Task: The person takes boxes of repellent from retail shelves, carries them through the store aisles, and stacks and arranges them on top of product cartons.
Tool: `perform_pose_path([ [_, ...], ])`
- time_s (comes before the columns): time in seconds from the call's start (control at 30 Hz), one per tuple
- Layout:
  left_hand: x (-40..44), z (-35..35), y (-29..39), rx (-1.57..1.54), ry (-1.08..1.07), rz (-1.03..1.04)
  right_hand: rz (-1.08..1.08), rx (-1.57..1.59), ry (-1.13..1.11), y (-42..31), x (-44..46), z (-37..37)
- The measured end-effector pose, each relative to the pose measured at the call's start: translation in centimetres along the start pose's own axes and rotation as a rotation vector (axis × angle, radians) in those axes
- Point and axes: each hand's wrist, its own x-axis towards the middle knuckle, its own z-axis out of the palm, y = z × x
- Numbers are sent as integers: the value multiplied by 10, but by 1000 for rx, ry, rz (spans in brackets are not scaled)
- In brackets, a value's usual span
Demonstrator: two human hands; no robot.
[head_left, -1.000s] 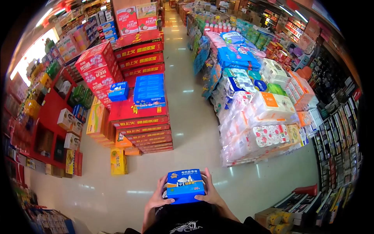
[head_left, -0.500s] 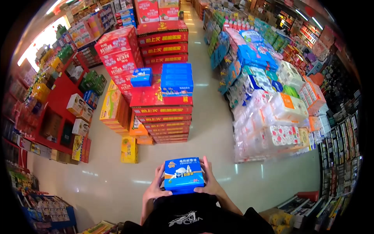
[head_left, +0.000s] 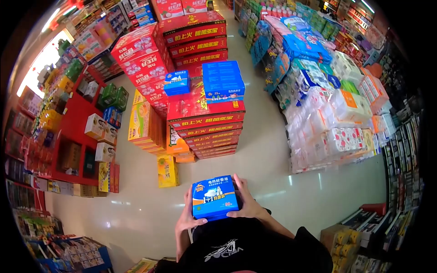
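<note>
Between my two hands I hold a blue mosquito-repellent liquid box (head_left: 214, 198), its printed face turned up, close in front of my body. My left hand (head_left: 189, 214) grips its left side, with the thumb along the near edge. On the right side my right hand (head_left: 243, 198) is closed, thumb at the near corner. Ahead stands a stack of red drink cartons (head_left: 207, 120). On its top rest a small blue box (head_left: 176, 83) and a larger blue carton (head_left: 223, 82).
Wrapped tissue packs (head_left: 337, 136) are piled on the right. A red shelf unit (head_left: 75, 129) with goods stands on the left. A yellow box (head_left: 167, 170) sits on the tiled floor (head_left: 136, 218) by the carton stack. Low racks flank me on both sides.
The view has swung slightly, so the carton stack and tissue pile sit farther right and a bit higher. Both hands still hold the box, which now tilts a little.
</note>
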Motion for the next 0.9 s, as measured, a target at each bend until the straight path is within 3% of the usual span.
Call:
perform_pose_path([
  [0.17, 17, -9, -6, -75, 49, 26, 109, 187, 17, -1, 25, 0],
  [0.33, 41, -38, -16, -172, 124, -37, 23, 125, -129, 34, 75, -5],
  [0.57, 114, -101, -20, -43, 263, 26, 31, 223, -133, 53, 190, -2],
  [0.67, 158, -122, 1, -46, 375, 57, -18, 273, -173, 59, 244, -9],
  [0.73, 200, -132, 27, -122, 486, 119, -142, 104, -199, 62, 287, -15],
  [0.8, 233, -159, 14, -106, 437, 197, -299, -37, -179, 62, 327, -17],
  [0.9, 296, -195, 14, -73, 476, 261, -371, -3, -86, 63, 388, -24],
])
